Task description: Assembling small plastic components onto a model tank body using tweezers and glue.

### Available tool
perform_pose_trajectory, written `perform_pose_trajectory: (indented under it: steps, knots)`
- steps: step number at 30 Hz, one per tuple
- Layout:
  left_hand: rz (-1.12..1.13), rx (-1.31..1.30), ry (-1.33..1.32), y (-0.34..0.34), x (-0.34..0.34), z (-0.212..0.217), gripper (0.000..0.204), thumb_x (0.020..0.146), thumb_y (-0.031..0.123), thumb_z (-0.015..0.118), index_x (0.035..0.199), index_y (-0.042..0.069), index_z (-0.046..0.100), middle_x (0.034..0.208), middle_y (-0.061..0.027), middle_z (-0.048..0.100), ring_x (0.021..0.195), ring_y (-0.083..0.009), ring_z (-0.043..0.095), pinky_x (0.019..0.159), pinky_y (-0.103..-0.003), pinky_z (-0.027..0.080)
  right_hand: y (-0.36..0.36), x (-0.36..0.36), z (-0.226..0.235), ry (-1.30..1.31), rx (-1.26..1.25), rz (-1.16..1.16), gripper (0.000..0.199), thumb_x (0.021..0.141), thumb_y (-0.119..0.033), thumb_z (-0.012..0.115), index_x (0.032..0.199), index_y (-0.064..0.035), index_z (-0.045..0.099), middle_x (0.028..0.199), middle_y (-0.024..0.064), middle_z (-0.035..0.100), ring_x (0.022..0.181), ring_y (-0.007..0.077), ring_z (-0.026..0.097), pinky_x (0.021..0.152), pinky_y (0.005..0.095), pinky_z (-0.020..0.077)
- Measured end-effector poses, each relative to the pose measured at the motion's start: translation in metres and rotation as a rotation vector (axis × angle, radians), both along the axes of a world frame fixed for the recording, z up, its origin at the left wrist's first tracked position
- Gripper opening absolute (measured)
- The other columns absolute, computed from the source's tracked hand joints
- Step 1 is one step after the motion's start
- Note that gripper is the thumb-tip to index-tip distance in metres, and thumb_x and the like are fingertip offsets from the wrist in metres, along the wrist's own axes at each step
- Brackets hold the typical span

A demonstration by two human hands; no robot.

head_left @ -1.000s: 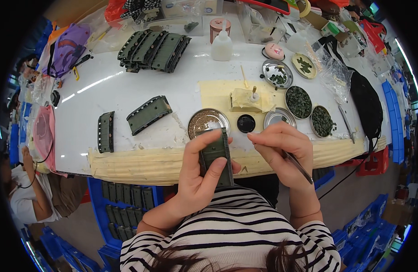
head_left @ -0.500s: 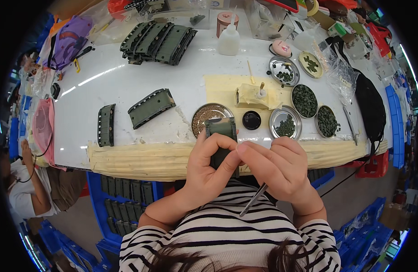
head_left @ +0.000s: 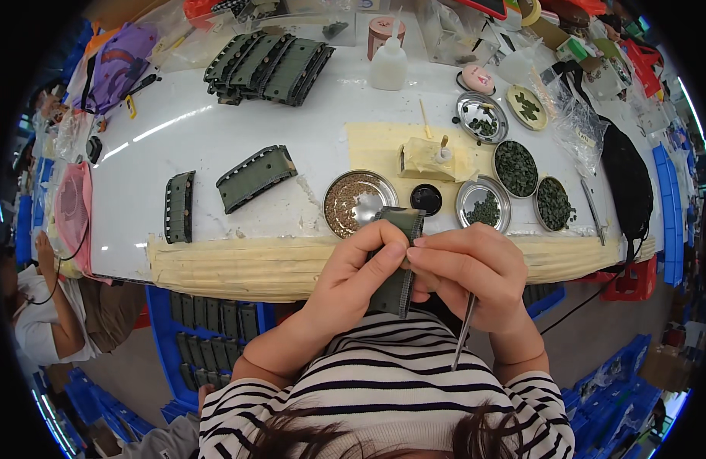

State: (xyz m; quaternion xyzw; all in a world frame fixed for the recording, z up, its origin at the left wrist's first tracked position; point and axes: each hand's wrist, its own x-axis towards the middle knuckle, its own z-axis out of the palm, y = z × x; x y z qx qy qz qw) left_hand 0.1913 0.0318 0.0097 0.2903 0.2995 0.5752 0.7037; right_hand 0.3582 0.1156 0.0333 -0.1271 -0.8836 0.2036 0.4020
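Over the table's near edge, my left hand is closed around a dark green curved panel with a toothed long edge. My right hand keeps metal tweezers in its palm, their tips pointing down towards my striped top. Its thumb and index finger pinch at the panel's right edge, close to my left thumb. Whatever lies between those fingertips is too small to make out. Just beyond the panel stand a round tin of brown bits, a small black round dish and a tin of small green pieces.
More green panels lie at the left and in a stack at the back. Further tins of green pieces, a white squeeze bottle and a wrapped block stand beyond. A blue crate holds panels below the table.
The panel has turned and shifted right, uncovering more of the brown-bits tin. My right hand has rotated and the tweezers hang steeper. Grey cloth has appeared at the lower left.
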Motion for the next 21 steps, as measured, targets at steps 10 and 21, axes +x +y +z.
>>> perform_pose_trajectory:
  steps: [10,21]
  knots:
    - [0.214,0.190,0.438,-0.007,0.007,-0.001,0.023,0.099,0.004,0.044,0.122,0.001,0.040,0.103,-0.0103,0.057,0.083,-0.0122,0.060,0.076,-0.025,0.052,0.007,0.004,0.007,-0.051,0.146,-0.146,0.033,0.061,-0.008,0.073,0.092,-0.0035,0.064,0.084,0.0065,0.062,0.063,0.0176,0.058,0.056,0.0276,0.0434]
    - [0.353,0.359,0.878,-0.018,0.014,-0.027,0.078,0.090,-0.005,0.055,0.148,-0.008,0.002,0.143,-0.0265,0.030,0.117,-0.0294,0.050,0.098,-0.034,0.041,0.015,-0.002,0.003,-0.101,0.184,-0.212,0.024,0.067,-0.002,0.073,0.089,-0.0030,0.064,0.082,0.0057,0.061,0.065,0.0195,0.058,0.057,0.0291,0.0446]
